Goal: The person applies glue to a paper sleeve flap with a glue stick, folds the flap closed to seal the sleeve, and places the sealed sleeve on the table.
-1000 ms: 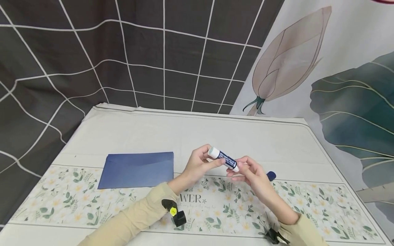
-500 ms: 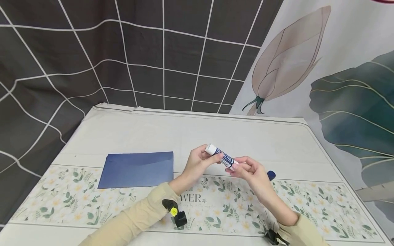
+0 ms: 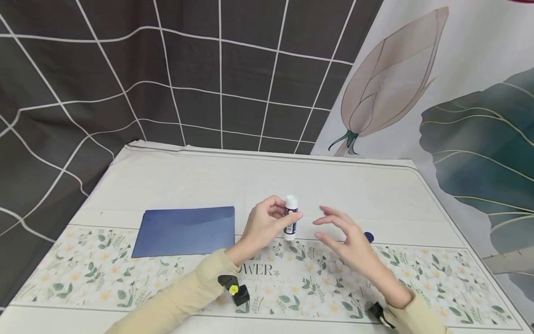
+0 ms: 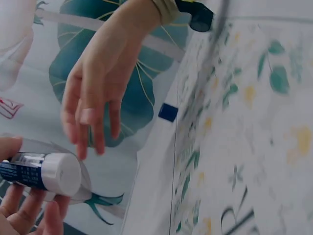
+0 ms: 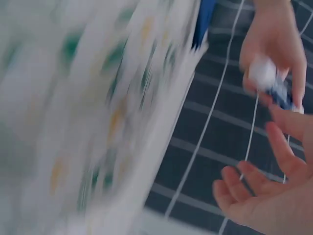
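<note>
My left hand [image 3: 267, 225] pinches a glue stick [image 3: 290, 218] between thumb and fingers. The stick stands nearly upright above the table, a white tube with a navy printed label and a pale top end. In the left wrist view the white base of the glue stick [image 4: 62, 174] faces the camera. To the right, my right hand [image 3: 344, 236] is apart from the stick, fingers spread and slightly bent, with nothing in it. Beyond that hand a small dark blue cap [image 3: 369, 237] lies on the table.
A dark blue envelope [image 3: 185, 231] lies flat left of my left hand. The table wears a pale cloth [image 3: 250, 178] with a floral band. Behind it hang a dark grid curtain [image 3: 187, 65] and a leaf-print curtain [image 3: 400, 116].
The right hand has let go of the glue stick's lower end and drawn away to the right. In my left hand the stick has turned from slanted to nearly upright.
</note>
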### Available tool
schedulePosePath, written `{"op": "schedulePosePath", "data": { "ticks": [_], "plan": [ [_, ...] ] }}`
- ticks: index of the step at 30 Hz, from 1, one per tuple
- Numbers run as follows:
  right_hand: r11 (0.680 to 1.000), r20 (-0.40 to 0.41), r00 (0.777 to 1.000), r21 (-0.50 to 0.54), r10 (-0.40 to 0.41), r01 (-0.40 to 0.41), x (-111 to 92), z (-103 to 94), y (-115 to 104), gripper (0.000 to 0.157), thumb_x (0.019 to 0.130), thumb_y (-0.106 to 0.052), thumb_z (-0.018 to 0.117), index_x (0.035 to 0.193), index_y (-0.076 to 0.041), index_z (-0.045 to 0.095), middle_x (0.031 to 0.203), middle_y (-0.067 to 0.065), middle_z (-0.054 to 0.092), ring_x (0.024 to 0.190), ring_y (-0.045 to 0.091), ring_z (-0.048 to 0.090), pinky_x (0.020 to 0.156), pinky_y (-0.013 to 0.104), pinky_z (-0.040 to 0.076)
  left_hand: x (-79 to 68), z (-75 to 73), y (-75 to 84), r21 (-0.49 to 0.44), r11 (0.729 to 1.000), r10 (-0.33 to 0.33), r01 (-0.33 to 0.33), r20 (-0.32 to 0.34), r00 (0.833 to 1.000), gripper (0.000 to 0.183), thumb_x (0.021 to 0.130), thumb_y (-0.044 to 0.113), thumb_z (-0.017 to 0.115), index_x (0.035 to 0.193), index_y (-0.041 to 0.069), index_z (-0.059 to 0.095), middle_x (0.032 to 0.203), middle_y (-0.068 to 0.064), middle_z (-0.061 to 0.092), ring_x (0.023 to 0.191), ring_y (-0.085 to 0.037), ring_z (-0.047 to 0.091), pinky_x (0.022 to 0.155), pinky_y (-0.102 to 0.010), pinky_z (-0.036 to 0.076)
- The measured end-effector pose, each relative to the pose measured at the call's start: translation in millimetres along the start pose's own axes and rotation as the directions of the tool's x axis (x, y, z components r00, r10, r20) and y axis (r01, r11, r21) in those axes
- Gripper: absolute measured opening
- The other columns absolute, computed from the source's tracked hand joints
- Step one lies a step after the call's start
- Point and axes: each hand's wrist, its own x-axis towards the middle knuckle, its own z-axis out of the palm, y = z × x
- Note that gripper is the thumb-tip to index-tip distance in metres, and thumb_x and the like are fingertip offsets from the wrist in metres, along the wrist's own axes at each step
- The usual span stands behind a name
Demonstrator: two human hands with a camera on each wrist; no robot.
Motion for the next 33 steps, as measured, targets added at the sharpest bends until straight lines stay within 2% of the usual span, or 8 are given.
{"op": "schedulePosePath", "data": {
  "ticks": [3, 6, 10, 13, 20, 24, 28, 33],
  "plan": [
    [0.982, -0.008, 1.000, -0.187, -0.004, 0.003, -1.0, -14.3, 13.3, 0.028, 0.081, -0.008, 0.074, 0.108, -0.009, 0.066, 0.138, 0.022, 0.049, 0.127, 0.046, 0.042, 0.098, 0.066, 0.037, -2.5, -6.4, -0.4, 0.114, 0.993, 0.029, -0.030, 0.004, 1.000, 0.028, 0.079, 0.036, 0.077, 0.096, 0.018, 0.066, 0.090, 0.004, 0.071, 0.077, -0.007, 0.064, 0.072, -0.025, 0.053],
    [0.935, 0.008, 0.994, -0.340, 0.109, -0.100, -4.7, -30.0, 26.5, 0.033, 0.082, -0.010, 0.073, 0.113, -0.004, 0.064, 0.133, 0.026, 0.050, 0.121, 0.049, 0.043, 0.093, 0.064, 0.040, -4.8, -11.9, -1.6, 0.228, 0.971, 0.070, -0.068, 0.000, 0.998, 0.030, 0.077, 0.042, 0.078, 0.096, 0.022, 0.068, 0.087, 0.006, 0.072, 0.073, -0.005, 0.064, 0.064, -0.022, 0.050],
    [0.849, 0.035, 0.957, -0.472, 0.289, -0.239, -12.8, -44.6, 43.4, 0.038, 0.082, -0.014, 0.073, 0.117, -0.001, 0.062, 0.124, 0.031, 0.053, 0.110, 0.052, 0.047, 0.078, 0.061, 0.047, -7.9, -18.9, -1.7, 0.324, 0.941, 0.109, -0.098, -0.015, 0.994, 0.030, 0.074, 0.048, 0.078, 0.094, 0.027, 0.071, 0.083, 0.007, 0.074, 0.065, -0.002, 0.061, 0.056, -0.021, 0.044],
    [0.813, 0.040, 0.935, -0.508, 0.351, -0.284, -18.5, -48.3, 52.8, 0.037, 0.081, -0.014, 0.074, 0.114, 0.000, 0.063, 0.114, 0.030, 0.059, 0.095, 0.046, 0.057, 0.065, 0.051, 0.050, -10.9, -24.2, -1.9, 0.345, 0.931, 0.131, -0.120, -0.007, 0.991, 0.031, 0.073, 0.048, 0.079, 0.094, 0.027, 0.073, 0.083, 0.005, 0.074, 0.058, 0.000, 0.058, 0.053, -0.020, 0.043],
    [0.852, 0.068, 0.939, -0.448, 0.337, -0.273, -21.8, -50.6, 60.5, 0.026, 0.081, -0.006, 0.073, 0.103, 0.005, 0.064, 0.093, 0.022, 0.069, 0.071, 0.025, 0.066, 0.054, 0.035, 0.050, -17.5, -34.7, -4.3, 0.358, 0.928, 0.096, -0.105, 0.043, 0.994, 0.037, 0.073, 0.044, 0.081, 0.105, 0.027, 0.074, 0.079, 0.009, 0.072, 0.056, -0.002, 0.057, 0.047, -0.022, 0.045],
    [0.875, 0.026, 0.957, -0.413, 0.290, -0.254, -15.9, -48.3, 53.1, 0.024, 0.079, -0.007, 0.074, 0.099, 0.003, 0.065, 0.087, 0.017, 0.070, 0.070, 0.023, 0.064, 0.054, 0.033, 0.049, -21.1, -37.4, -3.0, 0.423, 0.898, 0.111, -0.120, 0.047, 0.993, 0.040, 0.072, 0.041, 0.082, 0.107, 0.025, 0.074, 0.092, 0.008, 0.074, 0.055, -0.003, 0.054, 0.053, -0.021, 0.043],
    [0.925, -0.009, 0.979, -0.325, 0.204, -0.195, -6.3, -43.9, 38.2, 0.023, 0.078, -0.003, 0.073, 0.099, -0.002, 0.066, 0.090, 0.014, 0.070, 0.073, 0.023, 0.066, 0.058, 0.033, 0.055, -24.4, -38.0, -1.5, 0.464, 0.875, 0.127, -0.135, 0.050, 0.991, 0.041, 0.071, 0.039, 0.082, 0.109, 0.025, 0.073, 0.103, 0.005, 0.074, 0.049, -0.002, 0.046, 0.058, -0.021, 0.038],
    [0.985, -0.030, 0.998, -0.162, 0.055, -0.059, 2.4, -33.9, 14.9, 0.027, 0.075, 0.002, 0.075, 0.101, -0.004, 0.068, 0.092, 0.012, 0.072, 0.073, 0.014, 0.069, 0.066, 0.026, 0.058, -28.6, -36.7, -0.4, 0.474, 0.866, 0.143, -0.157, 0.067, 0.988, 0.046, 0.071, 0.039, 0.082, 0.113, 0.025, 0.072, 0.095, 0.005, 0.075, 0.039, -0.001, 0.031, 0.044, -0.018, 0.032]
  ]
}}
